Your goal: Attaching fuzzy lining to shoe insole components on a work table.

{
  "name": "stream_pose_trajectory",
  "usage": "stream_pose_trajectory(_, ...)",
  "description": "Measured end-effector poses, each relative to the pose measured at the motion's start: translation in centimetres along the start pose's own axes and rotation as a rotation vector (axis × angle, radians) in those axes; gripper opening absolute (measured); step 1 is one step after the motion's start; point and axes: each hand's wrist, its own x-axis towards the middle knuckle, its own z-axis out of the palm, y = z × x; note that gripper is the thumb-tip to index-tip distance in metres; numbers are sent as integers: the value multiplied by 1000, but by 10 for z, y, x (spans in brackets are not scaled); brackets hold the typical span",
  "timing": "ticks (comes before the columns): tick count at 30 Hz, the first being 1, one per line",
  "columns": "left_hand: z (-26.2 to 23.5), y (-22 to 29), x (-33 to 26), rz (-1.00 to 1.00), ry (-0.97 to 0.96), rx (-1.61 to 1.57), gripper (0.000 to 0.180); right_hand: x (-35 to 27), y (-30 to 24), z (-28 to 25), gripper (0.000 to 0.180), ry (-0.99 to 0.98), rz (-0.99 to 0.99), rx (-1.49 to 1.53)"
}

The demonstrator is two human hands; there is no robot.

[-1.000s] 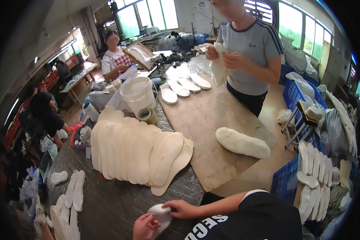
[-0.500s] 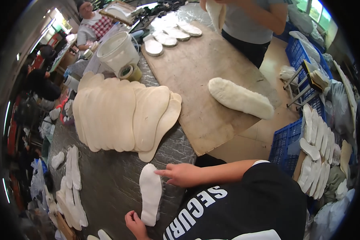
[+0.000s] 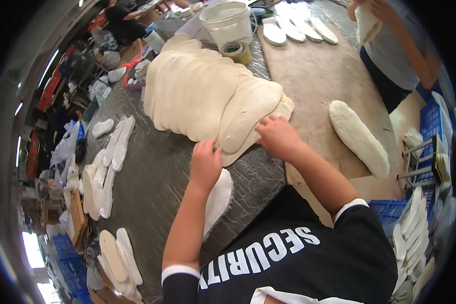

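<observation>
A fanned stack of cream insoles (image 3: 192,96) lies across the far part of the dark table. At its near end, my left hand (image 3: 206,161) has its bent fingertips at the edge of a cream insole (image 3: 243,152). My right hand (image 3: 279,137) curls its fingers over the right edge of that insole. Both hands appear to pinch it, though the fingertips are partly hidden. A white fleecy insole (image 3: 219,200) lies flat below, partly covered by my left hand and forearm.
A brown board (image 3: 309,76) to the right bears a fluffy insole (image 3: 359,137) and several white insoles (image 3: 301,30). Behind the stack stand a white bucket (image 3: 228,23) and a tape roll (image 3: 236,50). More insoles (image 3: 109,167) lie left. Another person (image 3: 400,55) holds an insole at far right.
Both hands have moved from the white insole up to the near end of the cream stack. The view has shifted, so the stack and board sit farther right and higher.
</observation>
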Motion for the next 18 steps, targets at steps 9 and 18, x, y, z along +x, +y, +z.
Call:
stream_pose_trajectory(9,61,11,46,-253,-145,287,40,-20,-15,54,56,-55,102,35)
stream_pose_trajectory(18,48,0,57,-396,-293,-237,24,-22,-24,56,55,-54,110,6)
